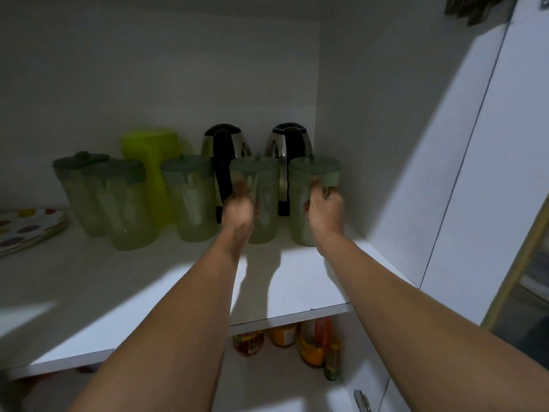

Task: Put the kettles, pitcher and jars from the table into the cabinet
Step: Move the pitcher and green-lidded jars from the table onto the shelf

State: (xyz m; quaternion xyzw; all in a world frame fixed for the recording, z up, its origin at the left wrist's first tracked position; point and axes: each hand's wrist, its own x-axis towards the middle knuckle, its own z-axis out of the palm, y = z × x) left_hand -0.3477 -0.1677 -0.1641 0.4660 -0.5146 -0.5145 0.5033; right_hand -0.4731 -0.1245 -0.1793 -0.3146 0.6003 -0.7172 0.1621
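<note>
Inside the white cabinet, several pale green lidded jars stand in a row on the shelf (148, 286). My left hand (237, 211) grips one jar (261, 185) by its side. My right hand (325, 211) grips the rightmost jar (315, 176). Both jars rest upright on the shelf. Behind them stand two steel kettles with black handles, one (222, 153) at the left and the other (292, 142) at the right. A lime green pitcher (151, 162) stands at the back left. More jars (190, 197) (124, 203) sit to the left.
A stack of dotted plates (26, 227) lies at the shelf's left end. The cabinet's right wall (386, 144) is close to the rightmost jar. Bottles and condiment jars (312, 343) stand on the lower shelf. The open door (490, 173) hangs at the right.
</note>
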